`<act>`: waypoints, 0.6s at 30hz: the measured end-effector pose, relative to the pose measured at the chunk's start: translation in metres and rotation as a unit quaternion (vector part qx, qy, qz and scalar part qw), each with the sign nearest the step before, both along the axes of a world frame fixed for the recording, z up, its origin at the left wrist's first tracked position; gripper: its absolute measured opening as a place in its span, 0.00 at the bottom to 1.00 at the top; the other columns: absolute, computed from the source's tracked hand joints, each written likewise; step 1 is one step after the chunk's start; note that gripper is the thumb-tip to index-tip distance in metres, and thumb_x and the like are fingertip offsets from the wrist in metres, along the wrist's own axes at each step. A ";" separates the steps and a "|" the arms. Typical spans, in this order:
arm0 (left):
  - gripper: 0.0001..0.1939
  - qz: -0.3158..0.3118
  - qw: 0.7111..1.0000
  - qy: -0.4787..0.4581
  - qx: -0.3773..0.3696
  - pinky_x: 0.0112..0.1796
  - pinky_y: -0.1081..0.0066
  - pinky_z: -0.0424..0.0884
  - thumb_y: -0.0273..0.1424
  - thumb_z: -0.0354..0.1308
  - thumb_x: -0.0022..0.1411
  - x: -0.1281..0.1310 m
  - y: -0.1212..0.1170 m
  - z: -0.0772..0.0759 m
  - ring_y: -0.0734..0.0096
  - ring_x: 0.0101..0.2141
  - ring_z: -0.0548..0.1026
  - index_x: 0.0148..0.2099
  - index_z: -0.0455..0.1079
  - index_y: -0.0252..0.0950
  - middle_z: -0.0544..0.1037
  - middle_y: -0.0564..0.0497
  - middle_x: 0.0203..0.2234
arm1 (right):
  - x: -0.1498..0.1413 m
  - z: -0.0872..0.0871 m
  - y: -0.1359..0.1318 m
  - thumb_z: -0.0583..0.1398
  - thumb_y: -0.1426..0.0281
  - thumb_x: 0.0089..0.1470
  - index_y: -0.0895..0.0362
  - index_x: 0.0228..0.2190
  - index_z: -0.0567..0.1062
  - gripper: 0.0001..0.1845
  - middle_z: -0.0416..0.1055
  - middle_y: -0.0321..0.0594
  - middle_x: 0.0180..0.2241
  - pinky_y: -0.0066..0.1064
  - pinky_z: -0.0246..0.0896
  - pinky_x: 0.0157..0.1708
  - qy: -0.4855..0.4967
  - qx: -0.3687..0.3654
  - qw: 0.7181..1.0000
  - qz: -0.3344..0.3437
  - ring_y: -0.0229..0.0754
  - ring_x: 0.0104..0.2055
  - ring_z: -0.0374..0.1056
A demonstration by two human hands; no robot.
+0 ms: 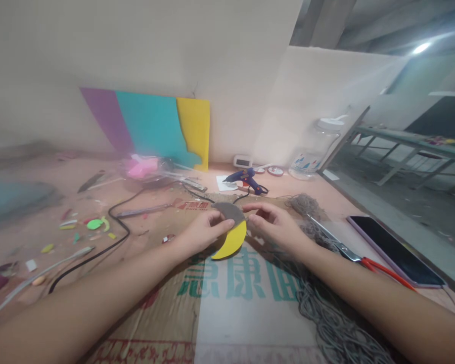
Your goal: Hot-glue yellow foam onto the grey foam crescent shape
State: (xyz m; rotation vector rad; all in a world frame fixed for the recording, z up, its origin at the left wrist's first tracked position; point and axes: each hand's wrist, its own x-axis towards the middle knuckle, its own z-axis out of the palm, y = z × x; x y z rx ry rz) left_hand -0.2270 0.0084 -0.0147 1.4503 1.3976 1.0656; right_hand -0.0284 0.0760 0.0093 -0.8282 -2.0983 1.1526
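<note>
A yellow crescent [233,242] with its upper part covered in grey yarn [229,212] is held over the cardboard. My left hand [208,230] grips it from the left, thumb on its face and fingers behind. At its right edge is my right hand [271,222], fingers curled and thumb close to the index finger. What that hand pinches is too small to make out. Loose grey yarn [322,313] lies in a tangle under and beside my right forearm. Behind the crescent, a blue glue gun [246,179] rests on its side with a small red light showing.
Red-handled scissors [349,250] and a phone [394,247] lie at right. A clear jug [314,146] stands at the back, near coloured sheets [147,124] against the wall. A black cord [127,227], a cutter knife [93,181] and several coloured scraps [94,224] lie left.
</note>
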 end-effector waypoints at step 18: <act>0.23 -0.001 1.000 -0.004 0.028 0.21 0.76 0.59 0.51 0.52 0.57 -0.001 0.001 0.000 0.76 0.20 0.64 0.29 0.66 0.34 0.68 0.53 0.18 | -0.006 -0.007 -0.001 0.60 0.57 0.52 0.56 0.28 0.67 0.16 0.58 0.25 0.12 0.22 0.43 0.13 -0.005 -0.141 0.990 0.023 0.30 0.13 0.52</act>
